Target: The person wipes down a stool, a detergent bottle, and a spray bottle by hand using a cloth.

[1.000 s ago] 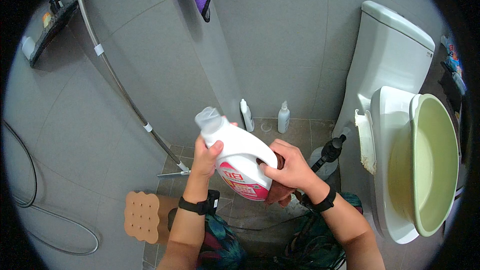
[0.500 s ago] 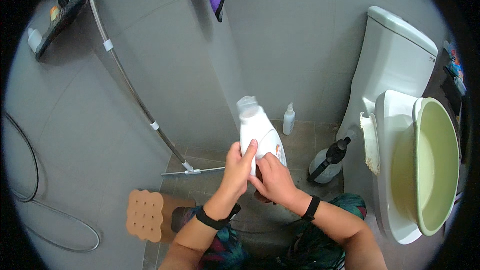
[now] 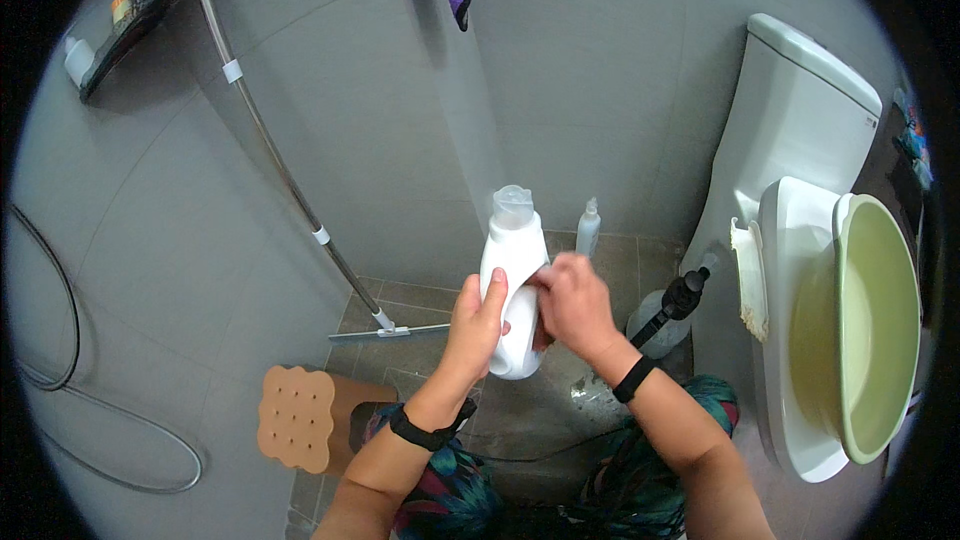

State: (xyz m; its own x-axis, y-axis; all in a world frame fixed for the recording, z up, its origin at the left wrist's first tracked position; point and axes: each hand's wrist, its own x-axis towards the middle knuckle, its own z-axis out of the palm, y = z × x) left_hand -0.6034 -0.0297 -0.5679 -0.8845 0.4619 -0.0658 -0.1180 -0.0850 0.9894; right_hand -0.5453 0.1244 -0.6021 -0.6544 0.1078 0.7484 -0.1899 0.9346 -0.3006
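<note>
In front of me is a white plastic bottle (image 3: 515,250) with a clear cap and a side handle, held almost upright with its plain face toward me. My left hand (image 3: 474,325) is closed round its left side, thumb across the front. On the other side, my right hand (image 3: 577,308) has its fingers curled in at the handle opening. A small reddish-brown patch shows between the bottle and my right hand; I cannot make out what it is. Beyond the bottle, a small white pump bottle (image 3: 588,228) stands on the floor by the wall.
A pressure sprayer (image 3: 660,325) stands right of my right hand. Farther right, a green basin (image 3: 850,330) tilts on the white toilet (image 3: 800,90). A floor squeegee (image 3: 390,330) leans left, near a tan stool (image 3: 298,420). A hose (image 3: 200,465) hangs far left; a corner shelf (image 3: 135,30) holds bottles.
The bottle has turned, so its printed side no longer faces me, and it stands more upright. My right hand has risen from its lower part to the handle.
</note>
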